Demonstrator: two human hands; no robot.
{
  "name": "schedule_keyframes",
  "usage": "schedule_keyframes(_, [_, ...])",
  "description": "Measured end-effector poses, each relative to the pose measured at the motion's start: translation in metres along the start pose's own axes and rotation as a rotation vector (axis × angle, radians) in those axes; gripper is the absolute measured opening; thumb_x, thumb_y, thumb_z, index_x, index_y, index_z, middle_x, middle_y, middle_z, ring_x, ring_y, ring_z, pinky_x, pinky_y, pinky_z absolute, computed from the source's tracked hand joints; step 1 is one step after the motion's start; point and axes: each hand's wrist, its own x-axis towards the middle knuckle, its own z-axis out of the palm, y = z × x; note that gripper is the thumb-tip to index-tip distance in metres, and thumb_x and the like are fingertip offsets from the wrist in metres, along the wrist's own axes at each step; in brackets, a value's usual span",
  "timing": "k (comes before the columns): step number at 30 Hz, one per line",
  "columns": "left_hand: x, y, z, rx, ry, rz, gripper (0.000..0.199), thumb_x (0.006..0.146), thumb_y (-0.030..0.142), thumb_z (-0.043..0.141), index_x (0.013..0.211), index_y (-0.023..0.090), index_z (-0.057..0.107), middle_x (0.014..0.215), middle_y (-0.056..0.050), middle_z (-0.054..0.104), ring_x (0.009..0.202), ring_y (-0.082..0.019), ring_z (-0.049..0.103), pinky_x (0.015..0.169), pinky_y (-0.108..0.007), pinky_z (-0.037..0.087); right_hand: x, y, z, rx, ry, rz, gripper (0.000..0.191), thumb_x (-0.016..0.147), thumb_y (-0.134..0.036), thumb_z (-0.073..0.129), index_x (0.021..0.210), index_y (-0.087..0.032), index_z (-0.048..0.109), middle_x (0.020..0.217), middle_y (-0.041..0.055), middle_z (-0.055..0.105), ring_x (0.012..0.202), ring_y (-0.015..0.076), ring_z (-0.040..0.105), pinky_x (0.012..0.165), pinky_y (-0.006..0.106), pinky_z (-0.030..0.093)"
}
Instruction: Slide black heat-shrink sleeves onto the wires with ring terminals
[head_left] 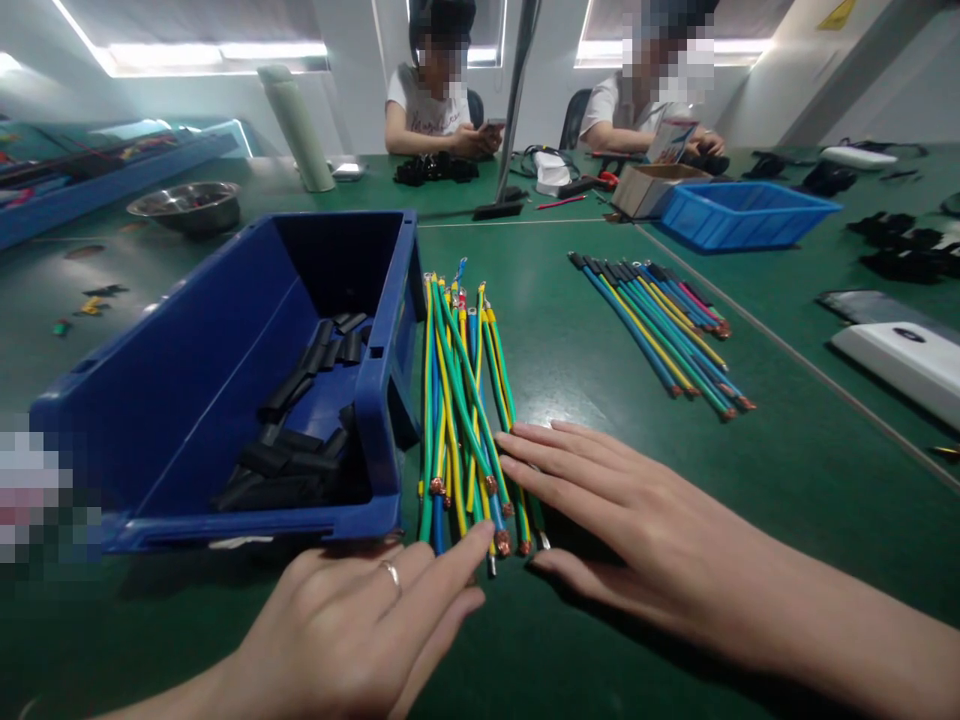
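Note:
A bundle of cut wires [457,400], green-yellow striped and blue with bare copper ends, lies on the table beside a dark blue bin [386,400]. My right hand [630,500] rests along the bundle's right side, fingers stretched out and fingertips touching the wires. At the near end is my left hand [375,620], a ring on one finger, its index finger reaching to the copper ends. Its other fingers are partly hidden near the bin's front edge. Inside the bin are several short black tubing pieces [292,460].
A second row of wires [660,330] with black-sleeved ends lies to the right. Farther off stand a light blue tray [750,215], a cardboard box [652,188], a steel bowl [187,207] and a pale green bottle [298,130]. Two people sit across the table [540,330].

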Motion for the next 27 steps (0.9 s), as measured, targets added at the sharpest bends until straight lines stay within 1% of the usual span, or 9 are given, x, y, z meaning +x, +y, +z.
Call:
schedule_keyframes(4, [0.000, 0.000, 0.000, 0.022, -0.008, -0.005, 0.027, 0.102, 0.025, 0.045, 0.122, 0.015, 0.061, 0.070, 0.005, 0.073, 0.046, -0.009, 0.066, 0.050, -0.018, 0.053, 0.001, 0.001, 0.002, 0.031, 0.058, -0.026, 0.041, 0.096, -0.030, 0.054, 0.131, -0.010, 0.060, 0.139, 0.0093, 0.059, 0.134, 0.0189, 0.049, 0.114, 0.036, 0.039])
schedule_keyframes(8, [-0.005, 0.002, 0.003, 0.016, -0.017, -0.025, 0.028, 0.101, 0.026, 0.047, 0.126, 0.017, 0.059, 0.070, 0.006, 0.072, 0.046, -0.011, 0.065, 0.050, -0.022, 0.053, 0.002, 0.001, 0.002, 0.044, 0.068, -0.047, 0.039, 0.096, -0.030, 0.055, 0.129, -0.010, 0.062, 0.137, 0.0093, 0.060, 0.134, 0.0183, 0.050, 0.114, 0.034, 0.039])
schedule_keyframes(15, [-0.011, 0.002, 0.007, -0.024, -0.010, -0.045, 0.030, 0.100, 0.023, 0.048, 0.129, 0.018, 0.057, 0.075, 0.005, 0.073, 0.051, -0.012, 0.068, 0.049, -0.024, 0.050, -0.001, 0.001, 0.002, 0.040, 0.076, -0.042, 0.043, 0.092, -0.033, 0.060, 0.127, -0.010, 0.062, 0.137, 0.0104, 0.061, 0.134, 0.0213, 0.049, 0.111, 0.036, 0.044])
schedule_keyframes(19, [-0.010, 0.002, 0.006, -0.025, -0.008, -0.042, 0.030, 0.101, 0.022, 0.047, 0.129, 0.018, 0.057, 0.074, 0.005, 0.072, 0.050, -0.012, 0.067, 0.049, -0.025, 0.050, -0.002, 0.000, 0.003, 0.046, 0.087, -0.037, 0.039, 0.090, -0.037, 0.062, 0.122, -0.013, 0.065, 0.133, 0.0092, 0.064, 0.129, 0.0229, 0.054, 0.107, 0.039, 0.049])
schedule_keyframes(21, [-0.010, 0.002, 0.006, -0.022, -0.011, -0.040, 0.030, 0.100, 0.022, 0.046, 0.128, 0.018, 0.057, 0.074, 0.005, 0.072, 0.050, -0.012, 0.066, 0.050, -0.025, 0.050, -0.002, -0.001, 0.003, 0.059, 0.077, -0.030, 0.039, 0.089, -0.038, 0.063, 0.120, -0.014, 0.065, 0.132, 0.0094, 0.065, 0.129, 0.0226, 0.054, 0.106, 0.038, 0.049])
schedule_keyframes(24, [-0.011, 0.002, 0.006, -0.032, -0.022, -0.041, 0.030, 0.100, 0.022, 0.047, 0.128, 0.018, 0.056, 0.070, 0.006, 0.069, 0.048, -0.012, 0.065, 0.048, -0.024, 0.049, -0.001, -0.003, 0.001, 0.080, 0.042, -0.007, 0.045, 0.089, -0.038, 0.063, 0.127, -0.014, 0.060, 0.134, 0.0101, 0.062, 0.131, 0.0217, 0.051, 0.109, 0.038, 0.046])
schedule_keyframes(27, [-0.012, 0.003, 0.006, -0.022, -0.019, -0.051, 0.029, 0.099, 0.022, 0.048, 0.127, 0.019, 0.057, 0.068, 0.006, 0.068, 0.049, -0.012, 0.065, 0.050, -0.024, 0.049, -0.001, -0.005, -0.002, 0.074, -0.006, 0.003, 0.055, 0.089, -0.039, 0.061, 0.139, -0.016, 0.050, 0.140, 0.0103, 0.057, 0.134, 0.0229, 0.047, 0.110, 0.041, 0.044])
